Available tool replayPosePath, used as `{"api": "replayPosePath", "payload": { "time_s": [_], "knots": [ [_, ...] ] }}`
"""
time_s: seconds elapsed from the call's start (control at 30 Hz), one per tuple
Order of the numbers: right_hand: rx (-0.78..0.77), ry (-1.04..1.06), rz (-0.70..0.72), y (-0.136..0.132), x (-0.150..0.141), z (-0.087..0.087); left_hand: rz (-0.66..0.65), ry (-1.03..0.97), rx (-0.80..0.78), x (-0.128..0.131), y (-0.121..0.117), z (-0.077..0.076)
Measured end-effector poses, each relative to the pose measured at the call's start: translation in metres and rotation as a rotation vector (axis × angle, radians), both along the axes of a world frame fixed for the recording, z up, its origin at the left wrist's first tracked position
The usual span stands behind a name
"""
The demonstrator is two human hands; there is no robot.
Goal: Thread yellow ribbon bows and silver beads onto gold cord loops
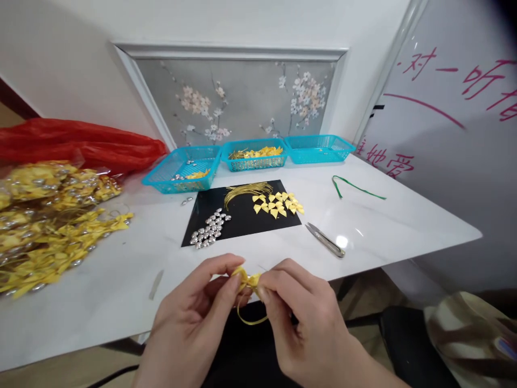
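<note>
My left hand [194, 318] and my right hand [307, 318] meet at the near edge of the white table [388, 226]. Both pinch a small yellow ribbon bow [248, 280] between thumb and fingers, and a gold cord loop [250, 318] hangs below it. On the black mat [242, 218] beyond lie a cluster of silver beads [210, 230], a bundle of gold cords [246, 189] and several yellow bows [278, 205].
Small snips [325, 240] lie right of the mat, a green wire [355, 187] beyond them. Three turquoise baskets [315, 148] stand at the back. A heap of finished yellow pieces [52, 226] and a red bag [81, 140] fill the left. A whiteboard [456, 124] stands right.
</note>
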State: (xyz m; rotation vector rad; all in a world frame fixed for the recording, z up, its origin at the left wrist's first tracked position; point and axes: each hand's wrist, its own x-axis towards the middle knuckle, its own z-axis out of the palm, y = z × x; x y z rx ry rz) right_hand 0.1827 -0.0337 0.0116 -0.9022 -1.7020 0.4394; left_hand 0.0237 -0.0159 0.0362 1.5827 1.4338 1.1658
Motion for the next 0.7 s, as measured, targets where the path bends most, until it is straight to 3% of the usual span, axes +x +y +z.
{"api": "replayPosePath", "payload": {
  "time_s": [0.3, 0.5, 0.7],
  "knots": [
    [0.073, -0.122, -0.041, -0.002, -0.006, 0.005, 0.022, 0.083, 0.190, -0.022, -0.015, -0.014],
    [0.033, -0.187, -0.017, -0.001, -0.008, 0.011, -0.101, 0.073, 0.266, -0.022, -0.019, -0.013],
    [0.005, -0.197, -0.024, -0.001, -0.009, 0.012, -0.098, 0.091, 0.296, -0.018, -0.016, -0.015]
  ]
}}
